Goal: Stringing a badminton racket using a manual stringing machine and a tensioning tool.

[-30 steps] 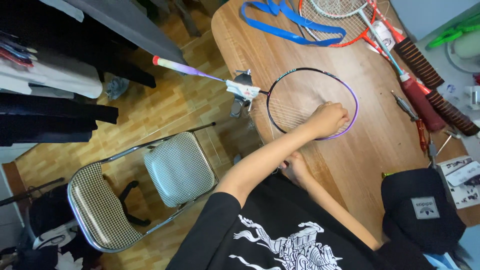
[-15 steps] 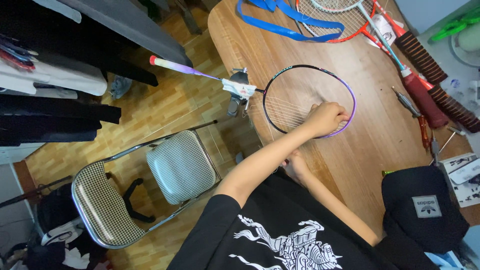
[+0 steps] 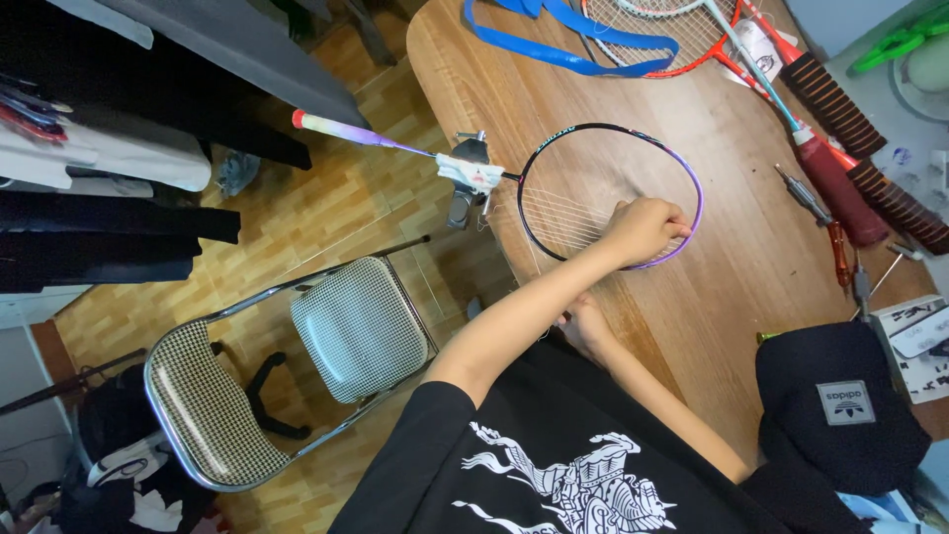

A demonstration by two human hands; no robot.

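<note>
A badminton racket with a black and purple frame (image 3: 593, 129) lies on the wooden table (image 3: 712, 297). Its head is only partly strung, and its pale purple handle (image 3: 346, 131) sticks out over the floor. A small metal clamp (image 3: 465, 193) hangs at the throat. My left hand (image 3: 647, 227) is closed on the near right part of the frame, over the strings. Partly under my left forearm, my right hand (image 3: 585, 331) sits at the table edge with its fingers pinched on a thin white string that runs from the racket.
A red racket (image 3: 692, 49), a blue strap (image 3: 563, 49) and two dark-gripped handles (image 3: 840, 188) lie at the far side. Small hand tools (image 3: 830, 227) and a black cap (image 3: 840, 405) are on the right. A folding chair (image 3: 356, 331) stands on the floor at left.
Both hands keep their hold and barely move. The view has drifted slightly, so the racket sits a little higher and further left in the picture.
</note>
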